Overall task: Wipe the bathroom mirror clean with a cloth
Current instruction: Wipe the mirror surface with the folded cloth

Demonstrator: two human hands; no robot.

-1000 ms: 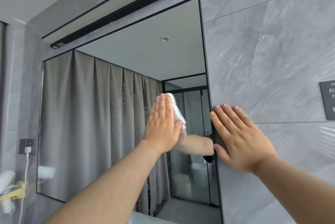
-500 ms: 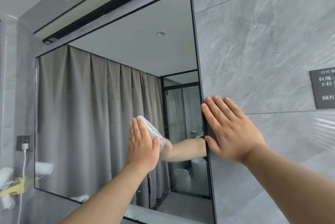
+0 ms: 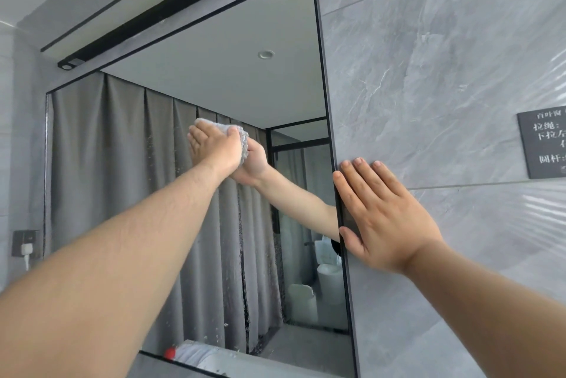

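big grey tiled wall (image 3: 428,56) with the mirror (image 3: 101,178) set into it, black frame all round. the glass is hard, slick and breakable, so push with a flat palm, not with knuckles or fingertips. there's no place to grab it anyway, it's fixed to the wall.

right hand (image 3: 386,215) is spread flat on the tile, right at the mirror's right edge about halfway up. the thumb touches the frame, the fingers are straight and it holds nothing. looks like it's just bracing.

left hand (image 3: 214,148) is up in the middle of the mirror, a bit above centre, palm flat and fingers pretty much straight, pressing the cloth (image 3: 211,125) to the glass. the thumb lies over the cloth's top edge.

the cloth is small, pale, soft and bunched up, and only its rim peeks out around the hand. it'll be light and floppy, so i'd guess it slides out unless the whole palm stays on it.

white specks (image 3: 150,157) dot the glass left of the hand and down toward the bottom edge, so there's plenty left to wipe.
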